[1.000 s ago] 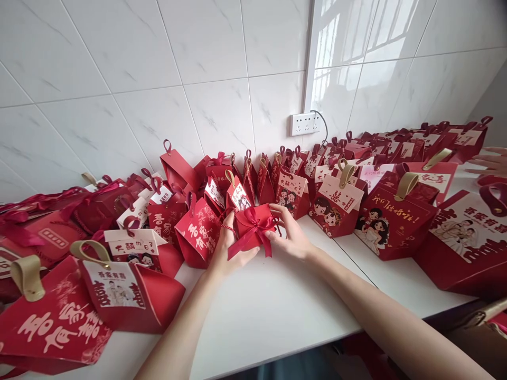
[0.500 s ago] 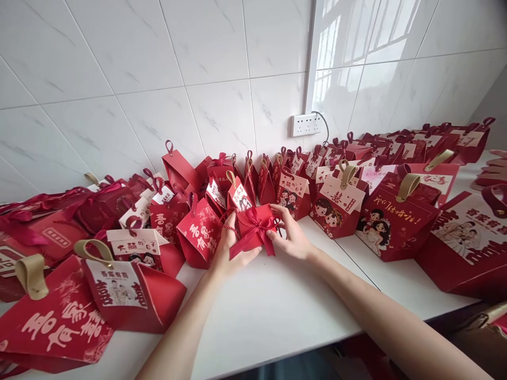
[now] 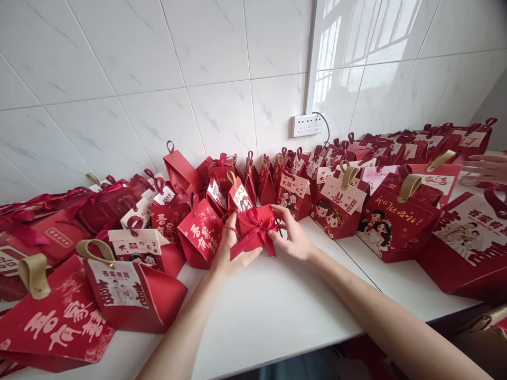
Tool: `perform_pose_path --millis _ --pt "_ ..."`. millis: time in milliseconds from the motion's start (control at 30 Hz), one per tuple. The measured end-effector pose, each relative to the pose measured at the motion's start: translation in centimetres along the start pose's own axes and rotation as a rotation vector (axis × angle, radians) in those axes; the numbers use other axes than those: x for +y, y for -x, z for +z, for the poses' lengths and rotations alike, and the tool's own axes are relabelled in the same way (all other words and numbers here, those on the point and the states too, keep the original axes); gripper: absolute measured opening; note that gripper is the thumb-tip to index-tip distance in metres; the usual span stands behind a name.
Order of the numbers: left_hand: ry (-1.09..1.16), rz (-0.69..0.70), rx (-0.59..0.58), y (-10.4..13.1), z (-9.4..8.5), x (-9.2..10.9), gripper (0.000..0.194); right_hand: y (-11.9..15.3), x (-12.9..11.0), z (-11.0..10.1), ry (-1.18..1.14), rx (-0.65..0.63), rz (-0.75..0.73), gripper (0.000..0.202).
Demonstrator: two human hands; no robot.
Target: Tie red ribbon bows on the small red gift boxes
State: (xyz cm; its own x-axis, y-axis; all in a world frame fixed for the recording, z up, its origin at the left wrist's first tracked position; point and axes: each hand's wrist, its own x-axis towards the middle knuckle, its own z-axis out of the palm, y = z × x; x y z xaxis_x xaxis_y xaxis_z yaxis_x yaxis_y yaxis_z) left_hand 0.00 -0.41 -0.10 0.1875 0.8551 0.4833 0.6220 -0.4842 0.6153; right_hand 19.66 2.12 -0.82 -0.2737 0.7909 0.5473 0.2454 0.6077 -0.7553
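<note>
A small red gift box (image 3: 249,220) tied with a dark red ribbon bow is between my two hands, above the white table (image 3: 273,311). My left hand (image 3: 233,248) wraps its left side and underside, with a twisted red cord beside the fingers. On the right side, my right hand (image 3: 292,236) grips the box, its thumb on the bow and its fingers at the edge. Just left of my left hand stands a red box with white characters (image 3: 200,232). Behind the held box is a small box with a cream label (image 3: 241,196).
Rows of red gift boxes fill the table's back and both sides, including a couple-print box (image 3: 336,208) and a gold-handled box (image 3: 134,293). A power strip (image 3: 306,125) is fixed on the tiled wall. Another person's hand (image 3: 485,168) is at the right edge.
My hands and the held box stay almost still. At the right edge, the other person's hand has shifted slightly left, with its fingers extended.
</note>
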Motion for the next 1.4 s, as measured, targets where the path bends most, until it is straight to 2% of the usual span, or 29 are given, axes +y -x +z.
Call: perform_pose_path --millis 733,1133,1400 --pt "0.082 -0.004 0.013 -0.2 0.5 -0.9 0.103 0.0 0.1 0.1 -0.006 -0.004 0.002 0.054" --pt "0.051 0.063 0.04 -0.3 0.6 -1.0 0.103 0.0 0.3 0.1 0.003 0.003 -0.007 0.054" --pt "0.012 -0.015 0.044 -0.4 0.0 -0.3 0.094 -0.2 0.3 0.2 0.033 0.034 -0.046 0.06"
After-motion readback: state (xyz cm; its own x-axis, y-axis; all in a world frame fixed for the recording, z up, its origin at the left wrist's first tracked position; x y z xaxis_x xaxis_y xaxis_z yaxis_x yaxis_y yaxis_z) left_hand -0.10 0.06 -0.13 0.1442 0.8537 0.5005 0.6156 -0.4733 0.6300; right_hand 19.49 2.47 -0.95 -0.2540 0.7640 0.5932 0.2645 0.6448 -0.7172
